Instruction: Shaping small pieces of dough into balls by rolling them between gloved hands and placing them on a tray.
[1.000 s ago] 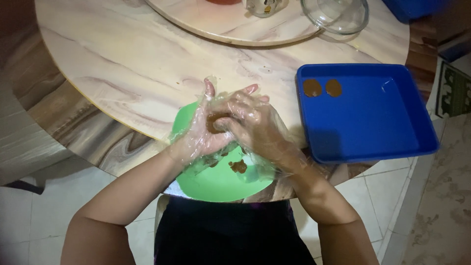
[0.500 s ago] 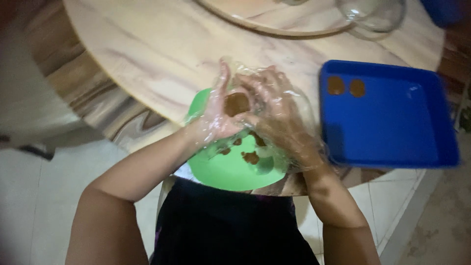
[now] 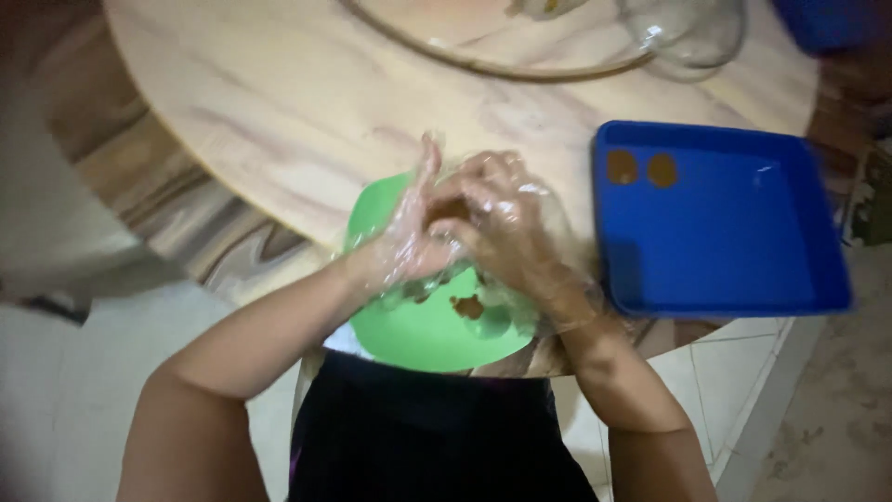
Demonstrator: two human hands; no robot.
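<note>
Pressing together over a green bowl (image 3: 418, 330), the left hand (image 3: 404, 244) and the right hand (image 3: 506, 228) are seen clamped on a small brown lump of dough (image 3: 444, 212), which is held between the palms just above the bowl's far rim. Both hands are covered by thin clear plastic gloves. The left hand is turned with its fingers (image 3: 427, 163) pointing away from the body toward the middle of the table (image 3: 279, 121), while the right hand is laid across it from the right. Only a sliver of the lump is shown between the palms, so its shape, its long axis and the way it points cannot be told.

Brown scraps (image 3: 467, 305) are left on the bowl's floor, partly hidden beneath the right wrist. The bowl is set at the near edge of the round marbled table, overhanging a dark garment worn by the person. Just to the right, a blue square tray (image 3: 743, 251) is placed, and two flat brown discs (image 3: 641, 168) are laid side by side in its far left corner. At the top edge a clear glass bowl (image 3: 692, 33) and a round wooden board (image 3: 465, 46) are cut off by the frame.
</note>
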